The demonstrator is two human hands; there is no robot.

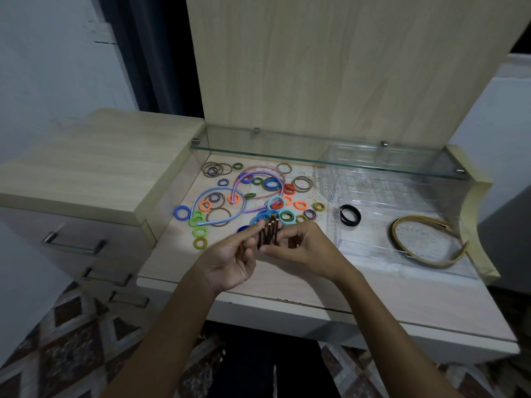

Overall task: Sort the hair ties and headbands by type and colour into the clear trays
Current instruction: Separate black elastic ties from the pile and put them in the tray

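Both hands (230,259) (301,248) pinching brown ties (268,234) near the tabletop's (287,285) front edge, fingers bunching them as one type, likely for a tray (373,254).

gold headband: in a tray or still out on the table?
In. The gold headband lies inside the near clear tray, on the right, apart from the loose pile.

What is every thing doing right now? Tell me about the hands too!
left hand: holds brown hair ties.
right hand: holds them too.
brown hair ties: bunched, lifted.
black hair ties: in clear tray.
gold headband: in tray.
colourful ties: loose, unsorted.
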